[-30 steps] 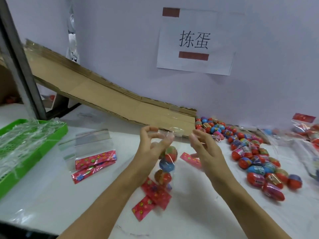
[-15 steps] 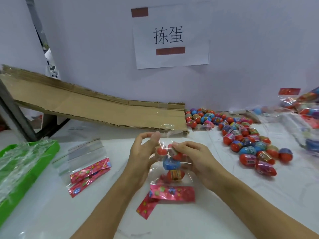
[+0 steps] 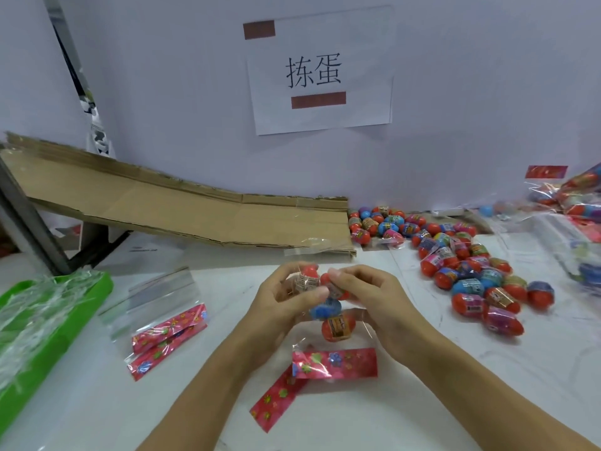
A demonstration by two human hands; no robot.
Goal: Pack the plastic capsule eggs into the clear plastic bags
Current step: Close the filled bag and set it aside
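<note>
Both hands at the middle of the white table (image 3: 422, 402), close together. Left hand (image 3: 279, 304) curled round the top of a clear bag (image 3: 328, 323), thumb pressing an egg through the film; right hand (image 3: 374, 297) pinching the same bag's mouth from the other side, fingertips (image 3: 335, 275) on a red egg (image 3: 325, 281). Four eggs or so visible in the bag, a blue one (image 3: 325, 309) and an orange-red one (image 3: 338, 327) lowest, the red flowered header card (image 3: 335, 362) lying flat toward the near edge over a second red strip (image 3: 276, 402). Loose eggs (image 3: 471, 275) heaped along the right side, running from the back wall forward, near the right hand but apart from it. More filled bags (image 3: 572, 196) at the far right corner. Spare empty bags (image 3: 162, 314) with red headers left of the hands, bare tabletop between. Green tray (image 3: 48, 336) with clear film at the left edge. Cardboard sheet (image 3: 179, 206) sloping down along the back edge, its low end just behind the hands. Paper sign (image 3: 318, 70) on the wall above. Open tabletop along the near edge on both sides of the forearms.
</note>
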